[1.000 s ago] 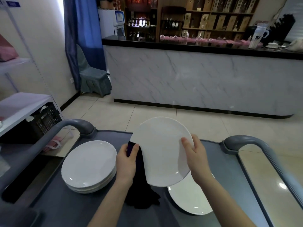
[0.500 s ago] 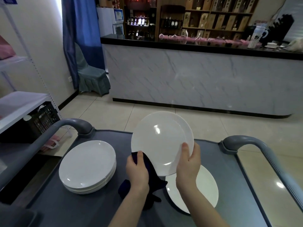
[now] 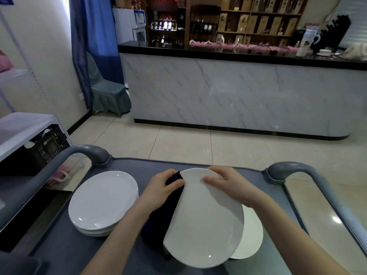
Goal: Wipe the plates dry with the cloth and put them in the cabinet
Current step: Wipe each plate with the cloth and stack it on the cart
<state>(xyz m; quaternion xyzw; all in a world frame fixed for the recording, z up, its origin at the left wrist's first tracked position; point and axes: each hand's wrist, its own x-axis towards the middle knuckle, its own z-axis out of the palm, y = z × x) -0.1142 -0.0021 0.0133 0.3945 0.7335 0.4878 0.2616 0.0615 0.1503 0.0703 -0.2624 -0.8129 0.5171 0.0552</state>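
Where the stack of plates (image 3: 103, 201) stands: at the left of the grey cart surface (image 3: 127, 253), lying flat and apart from both hands. I cannot tell whether these are wiped or waiting.
Left hand (image 3: 160, 189): curled round the dark cloth, pinching it against the left part of the held plate's far rim.
Cloth (image 3: 158, 219): hangs from that hand down the plate's left edge. Its lower end reaches toward the surface, mostly behind the plate.
Held plate (image 3: 204, 221): between the hands, in the middle of the surface. It is tilted, with the far rim raised at the hands and the near rim dropping toward the person. Being round, it has no long axis, so the tilt line from far to near is what counts. I cannot tell whether the near rim touches anything.
Right hand (image 3: 224, 183): grips the far rim just right of the left hand, thumb laid on the face toward the person, fingers wrapped over the edge.
Lower plate (image 3: 250, 239): flat on the surface at the right, partly under the held plate.
What the next move turns on: both hands crowd the far rim and most of the face lies below them, toward the person. The cloth hand probably has to sweep down that way while the right hand steadies the plate.
Cabinet: not one I can pick out from here.
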